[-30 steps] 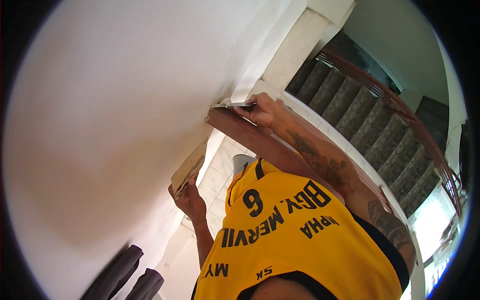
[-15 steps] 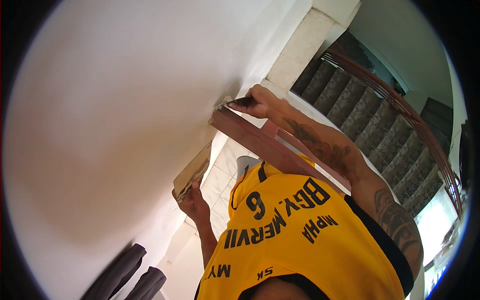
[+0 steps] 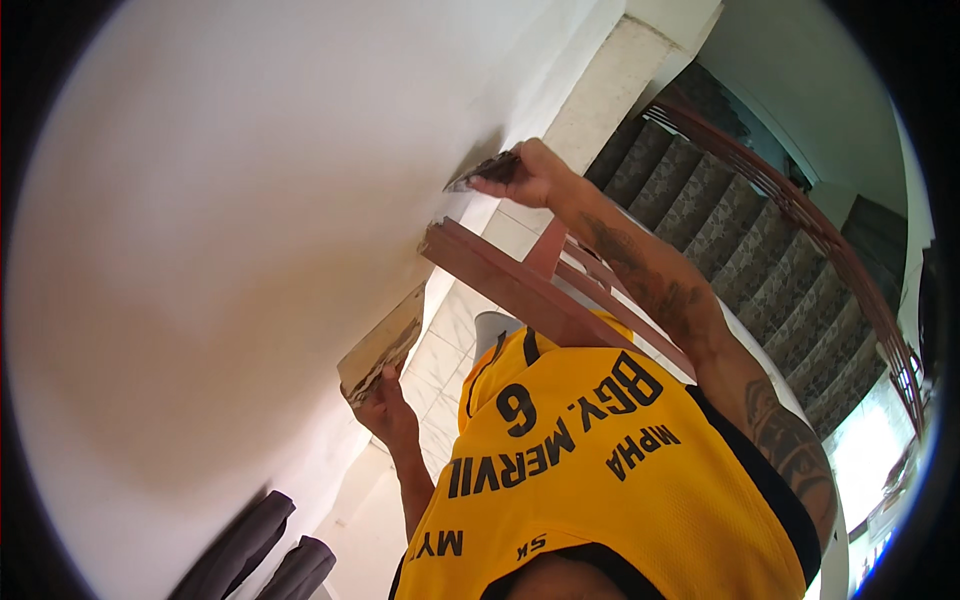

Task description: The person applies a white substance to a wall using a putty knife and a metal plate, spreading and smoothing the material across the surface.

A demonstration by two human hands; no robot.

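Two bare hands are in my view, both grasping. The left hand [image 3: 388,408] has hold of a tan board [image 3: 385,342] by its near end, thumb on the dark, rough edge; the board slants up and away from that hand, alongside the white wall [image 3: 230,250]. The right hand [image 3: 532,178], farther up and to the right, pinches a dark, flat blade [image 3: 500,166]. I see its tip pointing left toward the wall, but I cannot tell whether it touches.

Between the hands, just below the right one, a reddish rail [image 3: 500,272] runs from the wall back toward the yellow jersey [image 3: 560,450]. Pale tiles [image 3: 432,362] show right of the left hand. Beyond the right forearm I have stairs [image 3: 740,230] with a curved banister [image 3: 800,215]. Dark cloth [image 3: 248,540] hangs well below the left hand.
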